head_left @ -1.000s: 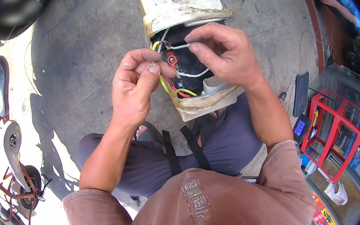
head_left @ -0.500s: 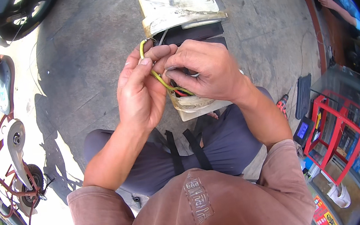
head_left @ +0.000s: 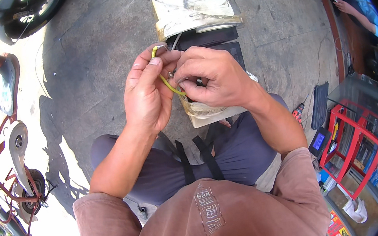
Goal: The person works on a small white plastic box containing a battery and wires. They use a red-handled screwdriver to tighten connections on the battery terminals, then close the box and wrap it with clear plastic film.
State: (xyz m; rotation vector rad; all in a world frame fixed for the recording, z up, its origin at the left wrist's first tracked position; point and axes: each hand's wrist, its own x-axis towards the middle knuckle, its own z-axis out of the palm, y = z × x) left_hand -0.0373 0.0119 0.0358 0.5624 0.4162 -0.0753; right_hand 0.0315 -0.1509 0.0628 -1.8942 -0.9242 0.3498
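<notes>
A yellow-green wire [head_left: 163,79] is pinched between the thumb and fingers of my left hand [head_left: 148,82], its bent end standing up past the thumb. My right hand [head_left: 216,73] is closed close beside it, thumb against curled fingers. At its fingertips shows a small shiny metal piece [head_left: 171,74]; whether the right fingers grip this piece or the wire is hidden. Beneath both hands lies an opened box with a dirty white casing [head_left: 193,7], wrapped in worn tape [head_left: 207,110], with black blocks [head_left: 228,51] inside. A grey cable [head_left: 177,40] rises near the left fingertips.
My bent knees flank the box's near end on the concrete floor [head_left: 90,59]. To the right are a red drill [head_left: 298,111], a dark flat panel [head_left: 319,105] and a red metal frame [head_left: 350,144]. A reddish bike frame [head_left: 1,157] stands left. Another person's hand [head_left: 344,6] shows far right.
The small metal piece now shows between my hands, and the red wire seen before is hidden. My fingers have shifted slightly; the left still holds the yellow-green wire.
</notes>
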